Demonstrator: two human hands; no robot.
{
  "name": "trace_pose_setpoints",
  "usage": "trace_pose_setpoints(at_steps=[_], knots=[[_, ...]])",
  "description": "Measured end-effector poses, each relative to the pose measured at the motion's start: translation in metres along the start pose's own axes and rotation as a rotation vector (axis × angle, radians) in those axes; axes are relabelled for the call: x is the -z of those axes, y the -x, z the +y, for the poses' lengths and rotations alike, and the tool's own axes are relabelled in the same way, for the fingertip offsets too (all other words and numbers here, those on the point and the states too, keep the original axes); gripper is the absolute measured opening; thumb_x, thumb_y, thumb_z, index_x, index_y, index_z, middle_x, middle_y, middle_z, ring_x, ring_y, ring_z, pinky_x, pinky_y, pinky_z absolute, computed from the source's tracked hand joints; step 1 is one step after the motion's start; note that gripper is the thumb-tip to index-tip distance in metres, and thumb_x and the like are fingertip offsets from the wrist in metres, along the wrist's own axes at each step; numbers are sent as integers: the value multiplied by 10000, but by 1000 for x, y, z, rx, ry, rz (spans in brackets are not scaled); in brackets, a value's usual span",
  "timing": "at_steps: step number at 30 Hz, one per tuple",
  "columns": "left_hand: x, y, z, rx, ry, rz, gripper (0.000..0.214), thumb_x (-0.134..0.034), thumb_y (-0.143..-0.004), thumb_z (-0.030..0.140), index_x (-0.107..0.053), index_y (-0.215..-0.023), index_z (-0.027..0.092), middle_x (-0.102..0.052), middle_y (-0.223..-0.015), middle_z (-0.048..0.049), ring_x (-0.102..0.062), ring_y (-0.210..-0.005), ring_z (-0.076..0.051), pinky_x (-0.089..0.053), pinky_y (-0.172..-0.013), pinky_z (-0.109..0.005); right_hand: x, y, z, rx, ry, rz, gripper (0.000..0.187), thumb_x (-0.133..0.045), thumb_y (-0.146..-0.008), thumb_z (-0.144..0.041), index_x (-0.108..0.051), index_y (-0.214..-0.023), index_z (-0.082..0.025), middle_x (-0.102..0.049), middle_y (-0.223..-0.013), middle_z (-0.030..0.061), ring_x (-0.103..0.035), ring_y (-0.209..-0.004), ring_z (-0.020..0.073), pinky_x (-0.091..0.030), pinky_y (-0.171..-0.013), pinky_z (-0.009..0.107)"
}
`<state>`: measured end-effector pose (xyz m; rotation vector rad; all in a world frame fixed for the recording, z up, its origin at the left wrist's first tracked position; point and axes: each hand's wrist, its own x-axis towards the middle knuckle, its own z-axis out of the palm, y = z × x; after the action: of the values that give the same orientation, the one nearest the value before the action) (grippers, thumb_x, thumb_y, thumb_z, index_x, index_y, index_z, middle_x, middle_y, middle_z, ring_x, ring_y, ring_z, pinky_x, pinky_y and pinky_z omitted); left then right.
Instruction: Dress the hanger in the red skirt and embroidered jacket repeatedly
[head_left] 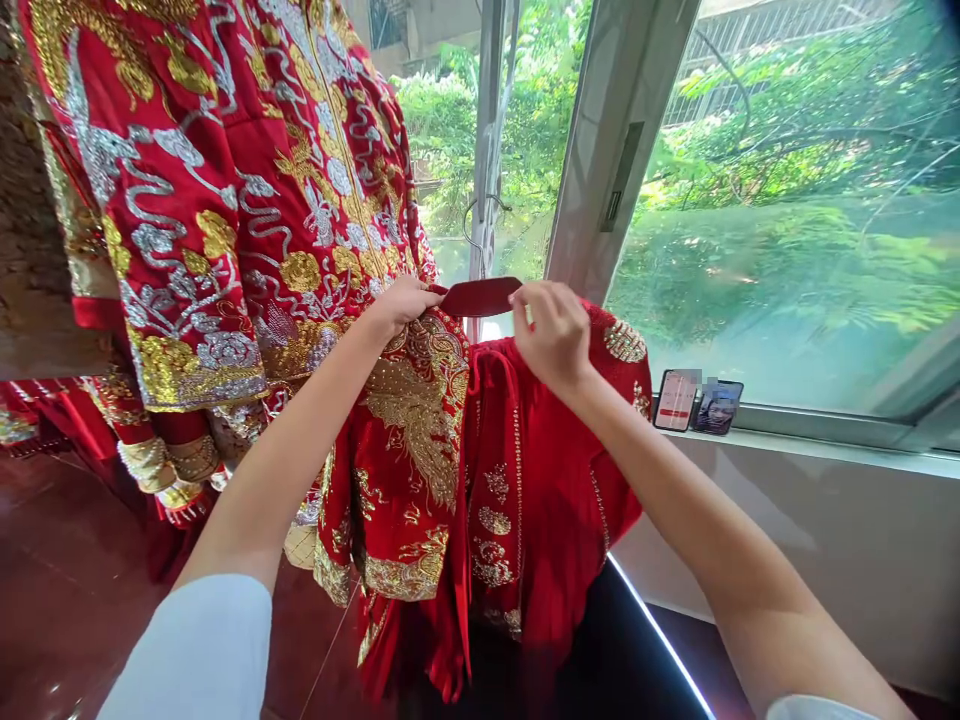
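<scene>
Head view: a red jacket (420, 440) hangs straight ahead, its collar (484, 297) running crosswise between the left hand (405, 303) and right hand (551, 325), both equally near. Each hand grips one end of the collar (fingers partly hidden), forearms stretched forward and angling inward, a hanger hook (466, 222) rising behind.

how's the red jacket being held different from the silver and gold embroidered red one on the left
The held jacket is in the grip of the left hand and right hand at its collar; neither holds the left-side jacket. The held jacket looks embroidered mostly in gold, while the left-side jacket mixes gold with much silver. Both are red and richly embroidered.
</scene>
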<state>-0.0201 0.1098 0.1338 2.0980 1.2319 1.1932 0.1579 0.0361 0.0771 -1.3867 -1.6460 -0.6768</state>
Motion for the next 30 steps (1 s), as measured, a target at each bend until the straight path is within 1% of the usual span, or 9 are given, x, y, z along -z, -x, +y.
trace_pose_setpoints(at_steps=[2, 6, 10, 14, 18, 22, 24, 26, 30], knots=[[0, 4, -5, 21, 102, -49, 118, -615, -722, 111, -683, -626, 102, -617, -564, -54, -524, -519, -110, -451, -590, -298, -6, 11, -19, 14, 0, -109, 377, -246, -964, -284, -607, -1011, -183, -660, -974, 136, -597, -928, 225, -418, -771, 352], [-1, 5, -15, -49, 202, -50, 144, -585, -763, 145, -697, -684, 101, -649, -629, -58, -537, -549, -105, -440, -600, -279, -21, 14, -45, -195, -1, -221, 337, -312, -945, -328, -539, -1104, -135, -661, -864, 136, -618, -777, 230, -378, -619, 326], [-3, 2, -23, -179, 199, -20, 145, -576, -749, 172, -687, -687, 104, -637, -617, -38, -534, -553, -102, -433, -594, -263, -32, 7, -59, -368, -86, -187, 302, -395, -918, -341, -464, -1122, -130, -664, -868, 144, -630, -786, 252, -382, -624, 318], [-3, 3, -25, -245, 216, -16, 155, -543, -741, 177, -666, -671, 114, -593, -578, -23, -534, -566, -115, -426, -593, -265, -37, 6, -73, -486, -180, -113, 182, -421, -895, -188, -427, -1074, -156, -655, -848, 109, -635, -779, 244, -405, -706, 347], [0, 10, -24, -309, 53, 55, 198, -524, -738, 178, -554, -544, 152, -471, -509, 3, -435, -522, -105, -339, -539, -269, -32, 7, -65, -470, -233, -97, 269, -492, -815, -118, -416, -1069, -164, -642, -823, 88, -622, -787, 248, -413, -719, 368], [2, 21, -26, -364, -202, 140, 237, -481, -758, 194, -462, -521, 183, -394, -499, 9, -374, -512, -116, -296, -529, -293, -28, 6, -40, -322, -230, -4, 253, -518, -772, -133, -438, -1006, -189, -618, -746, 51, -593, -774, 227, -421, -749, 387], [1, 26, -23, -382, -295, 189, 152, -472, -771, 210, -564, -656, 171, -511, -601, -25, -463, -590, -148, -365, -578, -308, -27, 4, -33, -284, -276, 17, 241, -516, -758, -137, -430, -974, -203, -605, -709, 24, -576, -729, 201, -426, -742, 377], [-1, 31, -17, -481, -392, 203, 233, -511, -769, 240, -628, -952, 158, -627, -878, -87, -562, -816, -216, -446, -711, -349, -26, 2, -30, -313, -352, 13, 260, -517, -735, -125, -411, -956, -212, -574, -646, -13, -542, -658, 169, -430, -717, 354], [-3, 33, -3, -772, -589, 46, 671, -622, -703, 256, -437, -1348, 232, -449, -1385, -117, -402, -1273, -323, -419, -986, -442, -26, -6, -26, -386, -493, -26, 298, -524, -693, -107, -398, -941, -216, -466, -558, -65, -450, -554, 127, -416, -631, 309]])
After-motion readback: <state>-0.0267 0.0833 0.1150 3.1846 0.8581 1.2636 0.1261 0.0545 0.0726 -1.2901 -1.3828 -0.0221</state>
